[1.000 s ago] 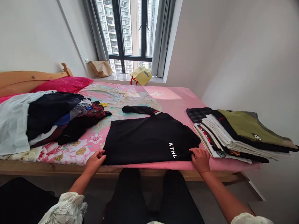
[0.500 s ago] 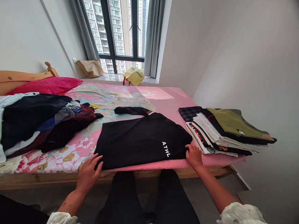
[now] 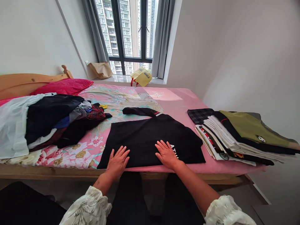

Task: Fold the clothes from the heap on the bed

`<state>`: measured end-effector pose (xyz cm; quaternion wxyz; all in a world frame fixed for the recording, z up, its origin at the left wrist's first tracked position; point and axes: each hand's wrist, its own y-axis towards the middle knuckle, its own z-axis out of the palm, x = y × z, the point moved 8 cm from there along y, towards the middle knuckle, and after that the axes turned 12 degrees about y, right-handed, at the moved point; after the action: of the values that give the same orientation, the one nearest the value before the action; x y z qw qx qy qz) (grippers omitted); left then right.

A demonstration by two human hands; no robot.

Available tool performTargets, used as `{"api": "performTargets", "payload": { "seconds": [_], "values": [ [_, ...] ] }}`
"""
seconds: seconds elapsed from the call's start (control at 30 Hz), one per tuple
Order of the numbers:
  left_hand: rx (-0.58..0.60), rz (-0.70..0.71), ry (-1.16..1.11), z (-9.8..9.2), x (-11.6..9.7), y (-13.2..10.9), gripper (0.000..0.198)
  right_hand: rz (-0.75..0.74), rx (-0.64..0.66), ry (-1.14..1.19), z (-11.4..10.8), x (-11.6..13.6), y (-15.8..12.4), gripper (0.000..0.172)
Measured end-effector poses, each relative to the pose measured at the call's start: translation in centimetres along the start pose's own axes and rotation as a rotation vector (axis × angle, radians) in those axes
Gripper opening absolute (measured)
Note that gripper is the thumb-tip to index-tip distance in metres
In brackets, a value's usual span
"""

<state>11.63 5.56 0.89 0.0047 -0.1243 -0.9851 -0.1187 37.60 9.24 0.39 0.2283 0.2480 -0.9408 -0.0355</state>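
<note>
A black sweatshirt (image 3: pixel 142 137) lies folded lengthwise near the bed's front edge, one sleeve stretched out behind it to the left. White letters on its front are partly covered by my right hand (image 3: pixel 167 154), which rests flat on the cloth with fingers spread. My left hand (image 3: pixel 117 158) lies flat on the lower left part of the same garment, fingers apart. Neither hand grips anything.
A loose heap of clothes (image 3: pixel 58 118) fills the bed's left side, before a red pillow (image 3: pixel 63 86). At right stands a stack of folded clothes (image 3: pixel 243 134), an olive garment on top. A yellow bag (image 3: pixel 142 77) and brown paper bag (image 3: pixel 101 70) sit by the window.
My right hand has let go of the sweatshirt's right edge and moved left onto its front. My left hand has come inward from the left corner onto the cloth. The view has turned slightly left.
</note>
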Motion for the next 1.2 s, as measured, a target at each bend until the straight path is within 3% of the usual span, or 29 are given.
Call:
{"api": "performTargets", "payload": {
  "seconds": [0.1,0.2,0.4,0.63,0.77,0.9,1.07,1.2],
  "values": [
    [0.075,-0.110,0.044,1.6,3.0,-0.8,0.049,0.152,0.044,-0.023,1.3,-4.3,0.2,0.056],
    [0.086,-0.141,0.052,1.9,4.2,-1.6,0.053,0.167,0.034,-0.031,1.6,-6.2,-0.2,0.059],
    [0.074,-0.097,-0.022,1.8,4.5,-1.7,0.051,0.168,0.016,-0.059,1.9,-6.0,-0.4,0.059],
    [-0.118,-0.380,-0.241,1.4,11.2,-4.2,0.048,0.187,0.012,-0.086,2.2,-6.0,-0.6,0.060],
    [-0.075,-0.414,-0.224,0.4,11.9,-4.2,0.044,0.195,-0.008,-0.107,2.2,-5.8,-0.8,0.058],
    [-0.012,-0.480,-0.194,-0.2,11.9,-2.6,0.043,0.190,-0.029,-0.131,2.3,-5.7,-1.0,0.058],
    [0.075,-0.576,-0.232,1.0,12.9,-0.6,0.049,0.182,-0.043,-0.145,2.4,-5.8,-1.0,0.058],
    [0.115,-0.568,-0.288,1.5,13.2,0.3,0.043,0.177,-0.049,-0.144,2.5,-5.9,-1.0,0.058]
  ]
}}
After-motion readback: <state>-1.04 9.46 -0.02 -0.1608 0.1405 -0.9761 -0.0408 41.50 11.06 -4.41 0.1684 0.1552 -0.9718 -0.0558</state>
